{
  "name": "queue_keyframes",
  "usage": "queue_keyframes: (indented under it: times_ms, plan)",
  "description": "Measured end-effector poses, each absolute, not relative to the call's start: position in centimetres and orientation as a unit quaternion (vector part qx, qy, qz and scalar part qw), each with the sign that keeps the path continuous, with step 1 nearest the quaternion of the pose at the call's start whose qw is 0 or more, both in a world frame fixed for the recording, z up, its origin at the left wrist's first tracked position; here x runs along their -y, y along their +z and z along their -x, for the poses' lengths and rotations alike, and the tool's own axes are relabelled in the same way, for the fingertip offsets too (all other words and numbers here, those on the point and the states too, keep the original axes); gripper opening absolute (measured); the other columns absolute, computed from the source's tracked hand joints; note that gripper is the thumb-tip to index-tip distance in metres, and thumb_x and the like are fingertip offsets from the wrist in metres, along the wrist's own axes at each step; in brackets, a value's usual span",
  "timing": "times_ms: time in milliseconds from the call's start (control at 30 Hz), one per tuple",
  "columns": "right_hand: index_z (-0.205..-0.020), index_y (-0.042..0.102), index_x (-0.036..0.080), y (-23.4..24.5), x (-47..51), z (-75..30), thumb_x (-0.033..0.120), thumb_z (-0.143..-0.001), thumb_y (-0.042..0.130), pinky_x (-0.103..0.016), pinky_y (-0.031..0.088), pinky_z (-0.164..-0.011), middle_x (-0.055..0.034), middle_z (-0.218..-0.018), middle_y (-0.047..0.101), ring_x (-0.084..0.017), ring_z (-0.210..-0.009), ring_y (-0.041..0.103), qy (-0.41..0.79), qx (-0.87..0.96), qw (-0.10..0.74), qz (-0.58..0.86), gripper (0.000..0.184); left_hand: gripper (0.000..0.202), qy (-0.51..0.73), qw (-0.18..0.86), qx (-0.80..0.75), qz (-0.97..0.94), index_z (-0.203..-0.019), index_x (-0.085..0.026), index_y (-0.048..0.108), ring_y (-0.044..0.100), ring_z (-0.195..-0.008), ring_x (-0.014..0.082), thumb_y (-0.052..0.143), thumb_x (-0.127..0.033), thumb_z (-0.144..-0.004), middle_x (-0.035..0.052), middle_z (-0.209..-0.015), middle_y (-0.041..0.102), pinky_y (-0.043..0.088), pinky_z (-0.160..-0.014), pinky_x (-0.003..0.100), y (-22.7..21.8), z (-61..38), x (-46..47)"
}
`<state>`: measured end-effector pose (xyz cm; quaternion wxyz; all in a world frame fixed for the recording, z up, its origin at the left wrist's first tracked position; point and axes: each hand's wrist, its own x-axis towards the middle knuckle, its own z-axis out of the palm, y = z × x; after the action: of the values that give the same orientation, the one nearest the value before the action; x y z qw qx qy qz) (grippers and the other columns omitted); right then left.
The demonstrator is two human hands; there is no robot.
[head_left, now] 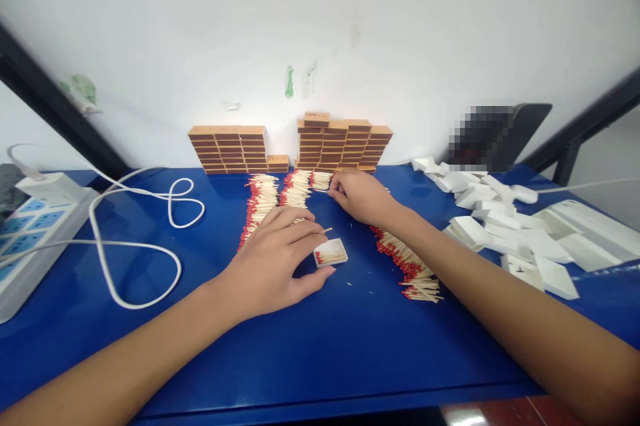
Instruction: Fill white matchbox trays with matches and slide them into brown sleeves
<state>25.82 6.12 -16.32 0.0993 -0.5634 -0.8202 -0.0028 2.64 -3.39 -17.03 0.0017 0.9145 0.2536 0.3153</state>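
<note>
My left hand (283,256) hovers low over the rows of red-tipped matches (261,203), thumb and fingers apart. Beside its fingertips a match end (326,231) shows; whether the hand touches it I cannot tell. Just right of that hand lies a small white matchbox tray (340,255) with several matches in it. Farther back, my right hand (361,198) has its fingers pinched together at the edge of a short match bundle (320,181). Anything between those fingertips is hidden. Under my right forearm runs another row of matches (407,263), partly covered.
Stacked matchboxes (230,149) and a second stack (345,146) stand against the wall. White folded trays (500,219) are heaped at right before a dark, partly blurred object (530,133). At left are a power strip (50,233) and a looped white cable (135,306).
</note>
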Motion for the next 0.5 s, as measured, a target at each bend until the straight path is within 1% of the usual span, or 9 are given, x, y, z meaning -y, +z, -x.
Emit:
queue_keyframes:
  times_ms: [133,200,267,333,400,467,500]
  plan:
    - [-0.1,0.072,0.015,-16.4,-6.1,-26.0,0.02,-0.105,0.058,-0.032,0.044,-0.082,-0.0154,-0.109,0.077,-0.025,-0.099,0.069,0.002,0.824,0.082,0.56,0.015,0.024,0.307,0.023,-0.24,-0.921,-0.112,-0.017,0.074,0.067,-0.121,0.0306,0.073,-0.034,-0.097,0.0089,-0.114,0.08,0.055,-0.109,0.05,-17.3,-3.1,3.8]
    - [-0.1,0.072,0.014,-16.3,-5.7,-26.4,0.019,-0.104,0.059,-0.033,0.044,-0.083,-0.0164,-0.109,0.077,-0.027,-0.101,0.069,0.001,0.826,0.076,0.559,0.014,0.027,0.3,0.034,-0.232,-0.925,-0.115,-0.017,0.074,0.066,-0.124,0.0314,0.074,-0.035,-0.096,0.0087,-0.115,0.08,0.054,-0.11,0.051,-17.6,-3.3,3.9]
    - [-0.096,0.071,0.016,-15.8,-5.0,-27.1,0.019,-0.103,0.059,-0.033,0.044,-0.081,-0.0148,-0.104,0.077,-0.026,-0.098,0.068,0.009,0.834,0.075,0.547,0.014,0.029,0.293,0.044,-0.23,-0.927,-0.12,-0.019,0.074,0.065,-0.127,0.0321,0.075,-0.035,-0.095,0.0081,-0.12,0.079,0.053,-0.111,0.052,-17.9,-3.4,4.0]
    - [-0.092,0.069,0.018,-15.0,-4.0,-28.0,0.023,-0.103,0.059,-0.032,0.043,-0.075,-0.0112,-0.096,0.076,-0.023,-0.088,0.066,0.04,0.848,0.081,0.522,0.016,0.027,0.296,0.052,-0.227,-0.926,-0.12,-0.022,0.074,0.064,-0.13,0.0319,0.075,-0.035,-0.095,0.0074,-0.125,0.078,0.053,-0.112,0.052,-18.0,-3.4,4.0]
    - [-0.091,0.067,0.02,-13.9,-2.7,-28.8,0.03,-0.104,0.057,-0.032,0.041,-0.07,-0.0079,-0.091,0.074,-0.021,-0.08,0.063,0.088,0.86,0.089,0.494,0.02,0.019,0.319,0.053,-0.227,-0.919,-0.11,-0.022,0.074,0.066,-0.126,0.0303,0.075,-0.033,-0.095,0.0075,-0.123,0.078,0.054,-0.11,0.05,-17.7,-3.3,3.9]
    - [-0.091,0.067,0.021,-12.8,-1.4,-29.2,0.037,-0.104,0.056,-0.032,0.04,-0.068,-0.0061,-0.089,0.073,-0.02,-0.077,0.061,0.129,0.862,0.078,0.484,0.023,0.01,0.35,0.046,-0.236,-0.906,-0.096,-0.02,0.071,0.069,-0.116,0.0272,0.074,-0.03,-0.095,0.0073,-0.11,0.078,0.056,-0.105,0.046,-17.1,-3.3,3.9]
    - [-0.091,0.067,0.022,-12.4,-0.8,-29.2,0.039,-0.104,0.056,-0.032,0.039,-0.067,-0.0057,-0.087,0.073,-0.02,-0.075,0.06,0.144,0.863,0.069,0.48,0.025,0.01,0.361,0.04,-0.245,-0.899,-0.091,-0.02,0.069,0.069,-0.11,0.0257,0.074,-0.028,-0.095,0.0069,-0.103,0.077,0.056,-0.101,0.045,-16.8,-3.2,3.8]
